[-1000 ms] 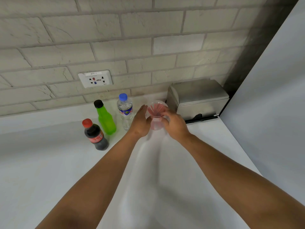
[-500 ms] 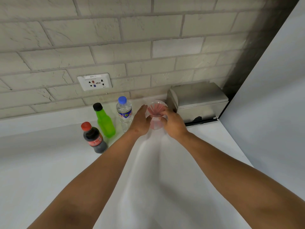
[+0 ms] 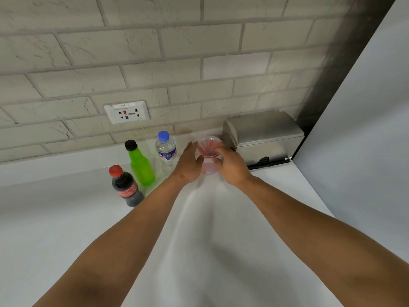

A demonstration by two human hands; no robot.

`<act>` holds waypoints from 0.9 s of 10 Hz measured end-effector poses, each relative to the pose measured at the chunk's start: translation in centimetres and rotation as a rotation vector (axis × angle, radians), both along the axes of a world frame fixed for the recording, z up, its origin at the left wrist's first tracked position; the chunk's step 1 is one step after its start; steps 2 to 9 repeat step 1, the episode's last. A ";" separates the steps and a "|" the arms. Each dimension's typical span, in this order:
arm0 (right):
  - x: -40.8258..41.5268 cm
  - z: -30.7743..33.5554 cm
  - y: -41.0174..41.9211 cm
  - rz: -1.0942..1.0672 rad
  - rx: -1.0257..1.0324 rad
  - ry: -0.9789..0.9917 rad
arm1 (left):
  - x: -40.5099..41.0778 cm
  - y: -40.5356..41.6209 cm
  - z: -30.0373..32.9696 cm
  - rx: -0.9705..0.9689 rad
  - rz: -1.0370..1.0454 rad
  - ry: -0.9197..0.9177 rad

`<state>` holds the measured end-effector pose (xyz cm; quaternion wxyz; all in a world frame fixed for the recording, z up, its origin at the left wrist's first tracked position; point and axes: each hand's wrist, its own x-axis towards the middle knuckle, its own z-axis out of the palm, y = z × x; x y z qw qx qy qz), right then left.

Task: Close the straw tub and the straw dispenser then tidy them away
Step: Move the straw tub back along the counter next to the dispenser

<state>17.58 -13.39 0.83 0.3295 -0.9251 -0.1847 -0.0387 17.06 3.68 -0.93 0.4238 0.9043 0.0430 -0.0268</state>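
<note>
Change: both hands have stayed clasped on the tub since a second ago; the bottles and metal box sit a little lower and to the side in view, which looks like head movement rather than any object shifting.
Left hand (image 3: 188,163): palm pressed flat against the tub's left side, fingers straight and together, pointing toward the wall.
Right hand (image 3: 230,166): fingers curled around the tub's right side, thumb up near its rim, gripping it.
Straw tub (image 3: 208,151): small round clear plastic tub with red-pink straws fanned inside, held upright between the two hands; whether a lid is on cannot be told, as the top is blurred.
Straw dispenser (image 3: 264,138): boxy brushed-steel dispenser with a closed sloping lid and a dark slot along its base, just beyond the right hand, against the brick wall.
Water bottle (image 3: 166,154): clear plastic bottle with a blue cap and printed label, just beside the left hand's outer edge.
Green bottle (image 3: 140,166): bright green plastic bottle with a black cap, further out to the left of the left hand.
Cola bottle (image 3: 125,186): dark cola bottle with a red cap and red label, furthest from the left hand, nearer the person.
Counter (image 3: 66,218): plain white surface under both forearms.
Wall socket (image 3: 126,111): white plate on the pale brick wall, beyond and left of the left hand.
</note>
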 end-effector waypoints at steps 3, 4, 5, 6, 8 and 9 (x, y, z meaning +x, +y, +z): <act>-0.4 1.5 -0.3 0.023 0.037 -0.034 | -0.7 -0.3 1.0 -0.014 0.025 -0.060; -0.4 1.5 -0.3 0.023 0.037 -0.034 | -0.7 -0.3 1.0 -0.014 0.025 -0.060; -0.4 1.5 -0.3 0.023 0.037 -0.034 | -0.7 -0.3 1.0 -0.014 0.025 -0.060; -0.4 1.5 -0.3 0.023 0.037 -0.034 | -0.7 -0.3 1.0 -0.014 0.025 -0.060; -0.4 1.5 -0.3 0.023 0.037 -0.034 | -0.7 -0.3 1.0 -0.014 0.025 -0.060; -0.4 1.5 -0.3 0.023 0.037 -0.034 | -0.7 -0.3 1.0 -0.014 0.025 -0.060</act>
